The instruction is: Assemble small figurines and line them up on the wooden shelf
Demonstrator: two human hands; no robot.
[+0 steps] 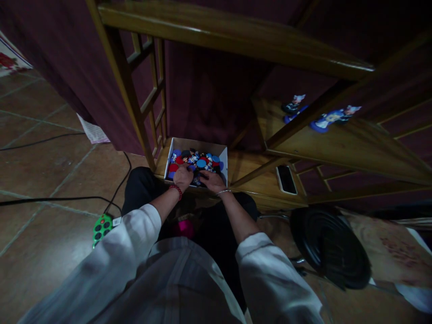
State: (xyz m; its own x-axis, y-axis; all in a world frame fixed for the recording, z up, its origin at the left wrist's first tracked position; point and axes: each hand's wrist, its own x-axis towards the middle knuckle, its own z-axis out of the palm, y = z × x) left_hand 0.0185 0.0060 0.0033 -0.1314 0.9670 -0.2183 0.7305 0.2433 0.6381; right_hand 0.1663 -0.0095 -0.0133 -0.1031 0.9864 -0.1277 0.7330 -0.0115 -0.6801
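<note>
A shallow white cardboard box (pixel 224 158) holds a jumble of small figurines (pixel 193 158) and round bases in blue, red and black. Both hands are at its near side. My left hand (pixel 183 177), with a red bead bracelet on the wrist, is closed over the near left part of the pile, close to a blue round piece. Opposite it, my right hand (pixel 213 181) has its fingers pinched by a small dark piece. Dim light and the fingers hide what exactly either hand grips.
The box stands on the low shelf of a wooden rack (pixel 249 168). A phone (pixel 286 180) lies to its right. Figurines (pixel 329 119) stand on a higher shelf. A black round stool (pixel 330 247) is at right, a green power strip (pixel 102 228) with cables at left.
</note>
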